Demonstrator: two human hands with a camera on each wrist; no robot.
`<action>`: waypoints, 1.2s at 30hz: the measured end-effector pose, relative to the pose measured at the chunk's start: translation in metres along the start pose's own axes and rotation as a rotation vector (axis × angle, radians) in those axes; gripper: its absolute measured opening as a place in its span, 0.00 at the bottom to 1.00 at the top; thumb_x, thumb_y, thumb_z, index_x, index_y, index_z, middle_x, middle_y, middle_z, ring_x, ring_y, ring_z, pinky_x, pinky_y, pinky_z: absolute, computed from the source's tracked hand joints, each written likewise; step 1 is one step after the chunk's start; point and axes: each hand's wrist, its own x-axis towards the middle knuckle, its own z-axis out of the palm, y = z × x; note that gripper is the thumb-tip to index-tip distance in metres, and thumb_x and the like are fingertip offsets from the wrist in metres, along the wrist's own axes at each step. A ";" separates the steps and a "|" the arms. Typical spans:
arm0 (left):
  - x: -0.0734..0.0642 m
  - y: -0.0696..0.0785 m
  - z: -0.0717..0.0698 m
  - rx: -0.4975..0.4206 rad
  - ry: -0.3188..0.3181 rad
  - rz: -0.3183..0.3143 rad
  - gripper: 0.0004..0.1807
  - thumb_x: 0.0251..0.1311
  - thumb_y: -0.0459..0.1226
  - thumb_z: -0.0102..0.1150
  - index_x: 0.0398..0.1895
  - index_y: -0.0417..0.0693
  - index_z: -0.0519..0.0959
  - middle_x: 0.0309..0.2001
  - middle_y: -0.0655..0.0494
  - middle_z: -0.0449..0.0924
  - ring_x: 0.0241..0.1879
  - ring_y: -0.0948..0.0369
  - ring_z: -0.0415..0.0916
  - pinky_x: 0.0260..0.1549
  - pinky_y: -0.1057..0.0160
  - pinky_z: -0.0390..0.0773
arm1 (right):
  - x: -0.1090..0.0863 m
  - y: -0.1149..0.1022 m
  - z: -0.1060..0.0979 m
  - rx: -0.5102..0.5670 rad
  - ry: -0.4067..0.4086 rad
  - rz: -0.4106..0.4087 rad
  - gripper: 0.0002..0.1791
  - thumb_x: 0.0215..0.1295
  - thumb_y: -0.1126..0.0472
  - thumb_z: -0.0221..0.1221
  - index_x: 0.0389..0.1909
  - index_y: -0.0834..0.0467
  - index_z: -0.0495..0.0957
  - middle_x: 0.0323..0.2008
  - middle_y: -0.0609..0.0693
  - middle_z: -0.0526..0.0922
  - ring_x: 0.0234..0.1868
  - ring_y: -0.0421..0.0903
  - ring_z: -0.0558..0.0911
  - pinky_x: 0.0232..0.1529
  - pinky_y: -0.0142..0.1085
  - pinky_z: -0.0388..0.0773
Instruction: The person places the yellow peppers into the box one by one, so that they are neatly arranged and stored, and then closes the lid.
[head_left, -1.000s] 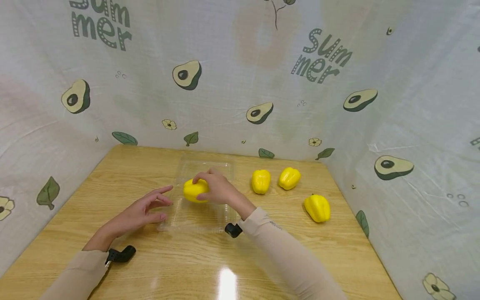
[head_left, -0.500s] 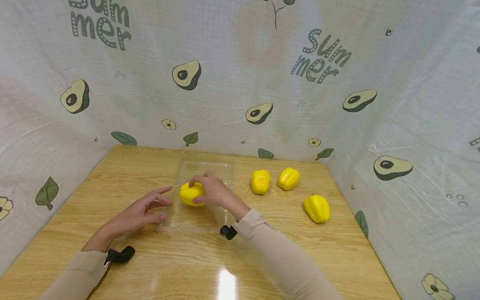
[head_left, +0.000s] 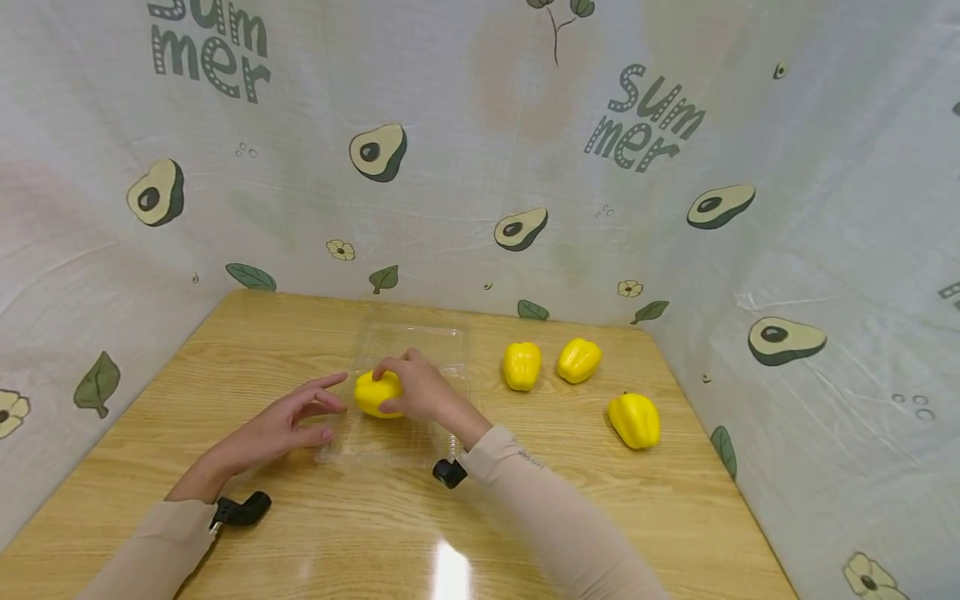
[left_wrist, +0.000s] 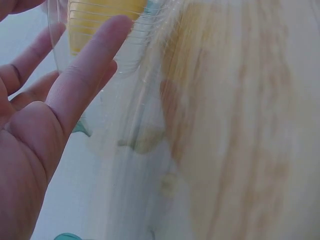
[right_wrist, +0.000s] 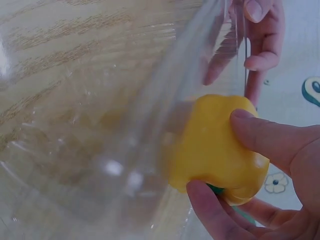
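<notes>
- The tabletop [head_left: 337, 542] is pale yellow-brown with streaked wood grain, glossy enough to throw back a white glare [head_left: 452, 575] at its near edge.
- Light cloth [head_left: 450, 100] encloses it at the back and both sides, faintly wrinkled, printed with avocado halves, green leaves, cream flowers and "summer" lettering.
- A see-through plastic container [head_left: 375, 446] lies left of centre on the tabletop, thin-walled, boxy and ribbed, its surfaces catching small highlights.
- The held pepper [head_left: 369, 397] is inside the container's outline, towards its left side; it is smooth, shiny, yellow and lobed, with a green spot [right_wrist: 215, 189] at one end. Whether it touches the container's bottom cannot be told.
- The right hand [head_left: 420, 392] has its grip pinching that pepper between thumb and fingers.
- The left hand [head_left: 288, 425] has its grip loosely spread, holding nothing, just beside the container's left wall; contact is unclear.
- Three more glossy yellow peppers lie to the container's right: an upright-looking blocky one [head_left: 522, 367], a tilted one [head_left: 579, 361] near it, and a nearer, tapering one [head_left: 633, 422] farther right.
- Beige sleeves [head_left: 570, 517] cover both forearms.
</notes>
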 end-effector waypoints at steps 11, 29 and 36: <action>-0.001 0.002 0.001 0.016 0.010 -0.003 0.19 0.72 0.32 0.66 0.62 0.41 0.76 0.85 0.43 0.48 0.72 0.34 0.67 0.63 0.72 0.73 | -0.001 -0.006 0.007 0.004 0.017 0.027 0.24 0.67 0.54 0.74 0.62 0.46 0.81 0.56 0.52 0.74 0.48 0.47 0.77 0.55 0.38 0.79; 0.001 0.000 0.001 -0.002 0.001 0.000 0.19 0.72 0.31 0.65 0.63 0.40 0.76 0.85 0.44 0.47 0.73 0.34 0.66 0.64 0.71 0.73 | -0.001 -0.006 0.017 -0.010 0.039 0.020 0.24 0.65 0.55 0.76 0.60 0.46 0.81 0.55 0.53 0.73 0.48 0.48 0.78 0.53 0.38 0.79; 0.001 0.001 0.001 -0.002 0.002 -0.002 0.19 0.72 0.32 0.66 0.62 0.41 0.76 0.86 0.45 0.47 0.73 0.35 0.67 0.63 0.72 0.73 | 0.002 -0.006 0.020 -0.028 0.048 0.020 0.24 0.66 0.53 0.75 0.61 0.45 0.81 0.57 0.52 0.72 0.47 0.47 0.78 0.52 0.37 0.80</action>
